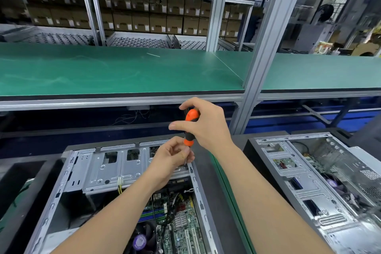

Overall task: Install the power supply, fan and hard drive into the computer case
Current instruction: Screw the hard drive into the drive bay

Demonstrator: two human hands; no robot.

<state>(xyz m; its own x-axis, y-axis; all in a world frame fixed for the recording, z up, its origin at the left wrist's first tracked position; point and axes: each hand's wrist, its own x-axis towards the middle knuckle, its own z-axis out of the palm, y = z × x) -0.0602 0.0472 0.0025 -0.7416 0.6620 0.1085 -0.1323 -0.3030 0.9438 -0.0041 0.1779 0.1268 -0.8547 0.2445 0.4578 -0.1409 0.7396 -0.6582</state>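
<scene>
**At the far right corner of the open case, both my hands are on one screwdriver**

Over that corner, my right hand (pixel 208 126) is closed around the orange and black handle of the screwdriver (pixel 190 123), fingers and thumb curled round its upper part. The tool stands nearly upright, tip down. My left hand (pixel 172 158) is just below, fingers bent in, pinching the thin metal shaft close to its tip. The tip itself is hidden behind my fingers, so I cannot tell what it touches. It comes down at the case's right rim, beside the silver drive cage (pixel 99 169).

The computer case (pixel 198 189) lies on its side with the open face up, directly in front of me. Inside, near me, a green circuit board (pixel 183 222) shows, and a fan (pixel 140 241) with a purple label sits beside it at the bottom of the view. My left forearm crosses over the case's inside. My right forearm comes in from the right, above the dark strip between the cases.

A second case (pixel 309 181) lies open well to the right, apart from the first, with a narrow green edge (pixel 228 192) between them. Above my hands runs the front edge of a long green shelf (pixel 123 72), and my right hand's knuckles sit just under it. A silver post (pixel 259 57) rises at the right of my hands. Brown boxes (pixel 144 20) fill the racks behind.

I count two cases, one screwdriver and two hands.
</scene>
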